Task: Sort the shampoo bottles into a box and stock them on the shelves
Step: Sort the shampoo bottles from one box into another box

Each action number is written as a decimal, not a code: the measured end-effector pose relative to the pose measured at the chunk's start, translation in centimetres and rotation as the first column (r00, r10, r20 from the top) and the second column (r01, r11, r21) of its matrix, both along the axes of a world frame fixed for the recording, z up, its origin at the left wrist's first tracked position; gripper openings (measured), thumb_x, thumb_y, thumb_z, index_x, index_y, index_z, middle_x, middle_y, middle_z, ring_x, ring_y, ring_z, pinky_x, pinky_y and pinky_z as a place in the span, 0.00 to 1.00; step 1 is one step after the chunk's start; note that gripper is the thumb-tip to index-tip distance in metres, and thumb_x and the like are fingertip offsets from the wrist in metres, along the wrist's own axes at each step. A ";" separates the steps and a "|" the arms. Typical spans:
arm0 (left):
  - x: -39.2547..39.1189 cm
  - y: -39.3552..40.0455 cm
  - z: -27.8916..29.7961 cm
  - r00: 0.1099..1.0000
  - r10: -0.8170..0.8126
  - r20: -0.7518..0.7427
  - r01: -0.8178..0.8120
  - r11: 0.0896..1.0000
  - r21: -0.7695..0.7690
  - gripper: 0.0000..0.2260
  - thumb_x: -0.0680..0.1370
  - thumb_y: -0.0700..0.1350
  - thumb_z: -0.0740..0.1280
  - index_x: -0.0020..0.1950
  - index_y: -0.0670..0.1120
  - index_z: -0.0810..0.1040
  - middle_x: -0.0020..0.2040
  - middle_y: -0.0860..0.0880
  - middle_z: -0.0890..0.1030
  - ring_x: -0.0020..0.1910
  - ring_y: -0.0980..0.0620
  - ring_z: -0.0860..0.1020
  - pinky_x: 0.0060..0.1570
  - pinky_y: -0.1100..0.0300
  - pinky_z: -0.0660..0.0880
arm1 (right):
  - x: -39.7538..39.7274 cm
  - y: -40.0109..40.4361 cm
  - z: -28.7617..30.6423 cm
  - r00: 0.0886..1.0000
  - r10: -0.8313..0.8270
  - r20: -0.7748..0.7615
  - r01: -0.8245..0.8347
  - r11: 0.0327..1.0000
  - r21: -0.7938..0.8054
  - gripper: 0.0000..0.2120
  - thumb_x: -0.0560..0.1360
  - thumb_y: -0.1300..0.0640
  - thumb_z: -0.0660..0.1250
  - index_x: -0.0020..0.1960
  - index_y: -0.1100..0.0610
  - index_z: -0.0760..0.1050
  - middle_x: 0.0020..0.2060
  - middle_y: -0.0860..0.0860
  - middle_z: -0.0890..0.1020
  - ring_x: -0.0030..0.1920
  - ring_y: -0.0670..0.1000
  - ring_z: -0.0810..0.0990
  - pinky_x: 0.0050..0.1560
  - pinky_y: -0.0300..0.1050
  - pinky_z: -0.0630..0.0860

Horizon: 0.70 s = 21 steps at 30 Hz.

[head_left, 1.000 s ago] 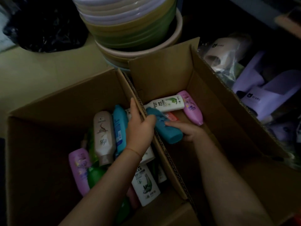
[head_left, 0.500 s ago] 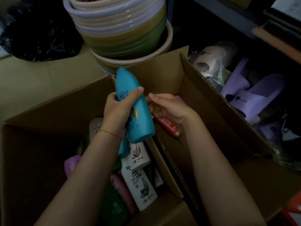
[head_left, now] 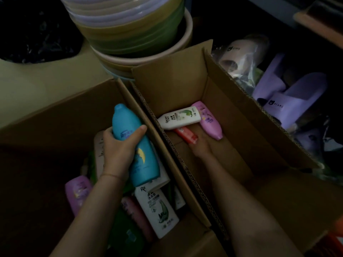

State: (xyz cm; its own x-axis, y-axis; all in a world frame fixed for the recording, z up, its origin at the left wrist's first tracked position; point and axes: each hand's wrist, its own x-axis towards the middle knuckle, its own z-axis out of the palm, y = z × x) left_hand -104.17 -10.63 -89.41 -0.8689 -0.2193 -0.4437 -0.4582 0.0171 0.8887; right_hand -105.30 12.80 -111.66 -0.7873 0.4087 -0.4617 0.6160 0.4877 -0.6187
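My left hand (head_left: 118,145) grips the blue bottle (head_left: 135,145) above the full box (head_left: 55,130), while my right hand (head_left: 201,145), its fingers too dark to tell, touches the red bottle (head_left: 186,135) in the right box (head_left: 241,112).

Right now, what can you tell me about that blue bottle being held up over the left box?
The blue bottle is a smooth, plastic-looking shampoo bottle, teal all over, with a rounded cap at its narrow upper end and a wider base. Its front carries blurred lettering and a yellow crescent shape. It is tilted, cap pointing up and away, above the left box full of other bottles. The left hand grips it around the middle, thumb across the front. The right hand does not touch it.
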 end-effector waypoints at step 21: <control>0.8 3.1 0.8 0.902 -0.350 -0.252 0.309 0.932 -0.190 0.46 0.69 0.62 0.75 0.79 0.62 0.51 0.77 0.54 0.63 0.73 0.55 0.67 0.71 0.47 0.68 | -0.6 -0.7 12.5 0.957 -0.072 0.283 0.280 0.492 -0.824 0.06 0.80 0.55 0.65 0.53 0.58 0.74 0.29 0.54 0.83 0.23 0.46 0.79 0.22 0.35 0.74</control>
